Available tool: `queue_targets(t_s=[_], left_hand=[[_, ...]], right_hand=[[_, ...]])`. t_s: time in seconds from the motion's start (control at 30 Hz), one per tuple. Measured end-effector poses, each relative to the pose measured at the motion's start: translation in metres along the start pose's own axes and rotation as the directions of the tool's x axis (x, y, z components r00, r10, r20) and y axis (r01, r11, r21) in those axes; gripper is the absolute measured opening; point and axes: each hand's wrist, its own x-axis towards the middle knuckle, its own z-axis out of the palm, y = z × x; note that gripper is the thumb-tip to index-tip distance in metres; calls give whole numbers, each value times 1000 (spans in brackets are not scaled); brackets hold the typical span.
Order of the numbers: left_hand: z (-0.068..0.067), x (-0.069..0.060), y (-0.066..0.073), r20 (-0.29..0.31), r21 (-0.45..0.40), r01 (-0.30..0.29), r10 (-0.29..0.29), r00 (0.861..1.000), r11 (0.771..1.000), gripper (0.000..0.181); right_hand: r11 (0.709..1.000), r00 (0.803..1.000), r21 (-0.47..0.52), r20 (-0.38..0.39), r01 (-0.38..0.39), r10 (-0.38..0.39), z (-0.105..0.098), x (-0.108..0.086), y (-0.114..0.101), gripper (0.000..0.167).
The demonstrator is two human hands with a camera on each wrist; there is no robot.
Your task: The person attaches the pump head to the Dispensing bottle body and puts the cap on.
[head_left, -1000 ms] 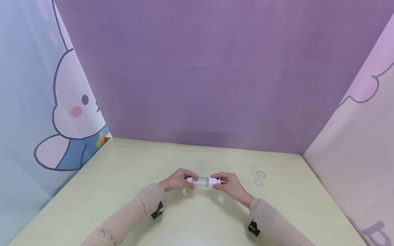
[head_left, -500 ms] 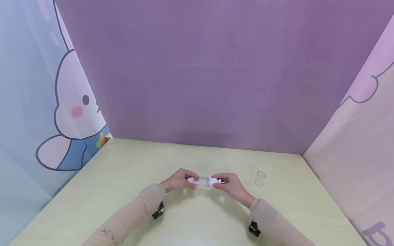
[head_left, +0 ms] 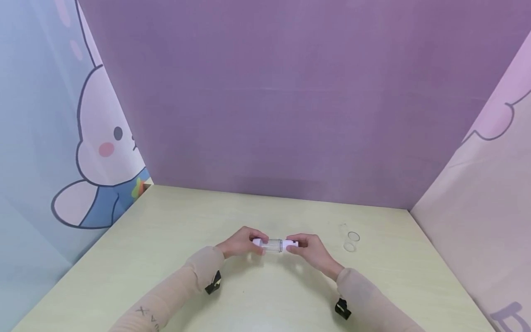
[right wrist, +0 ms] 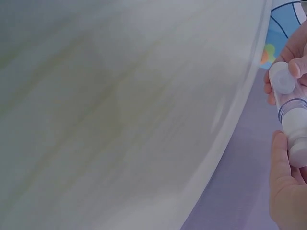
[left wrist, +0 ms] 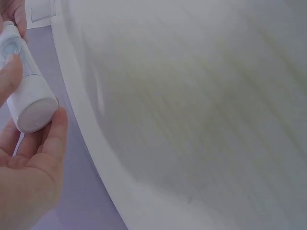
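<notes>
Both hands hold a small clear bottle (head_left: 272,246) sideways above the table. It has a white bottom end and a white top piece (head_left: 289,245), which looks like a pump head. My left hand (head_left: 242,241) grips the white bottom end between thumb and fingers; in the left wrist view this end (left wrist: 34,108) is rounded and flat-faced. My right hand (head_left: 314,252) pinches the white top piece from the other side. The right wrist view shows this top (right wrist: 298,127) at the bottle's ringed neck, partly cut off by the frame edge.
A clear, round-rimmed piece (head_left: 349,246), perhaps a transparent cap, lies on the pale table (head_left: 186,212) to the right of the hands. A purple panel (head_left: 274,110) rises behind the table, with printed cloths at both sides.
Both hands and the bottle stay almost in place. The tan bit that showed at the right end of the white top is no longer visible. The head view has shifted slightly.
</notes>
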Motion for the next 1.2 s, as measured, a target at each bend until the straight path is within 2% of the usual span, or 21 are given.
queue_targets(t_s=[0.63, 0.77, 0.93, 1.07, 1.2], left_hand=[[4, 0, 3, 16, -7, 3, -3, 1000, 1000, 37], [3, 0, 2, 17, -9, 9, -9, 1000, 1000, 37], [1, -2, 3, 13, -6, 12, -12, 1000, 1000, 38], [1, -2, 2, 10, -7, 12, -12, 1000, 1000, 37], [2, -1, 1, 5, -13, 17, -17, 1000, 1000, 36]], right_hand=[[1000, 1000, -11, -5, -20, 20, -4, -2, 3, 37], [1000, 1000, 6, -8, 1, -1, -3, -2, 3, 39], [997, 999, 75, 34, 15, -17, -4, -2, 1, 40], [994, 999, 114, 53, 4, -10, -5, -3, -1, 42], [994, 999, 112, 48, -5, 0, -3, -3, -2, 40]])
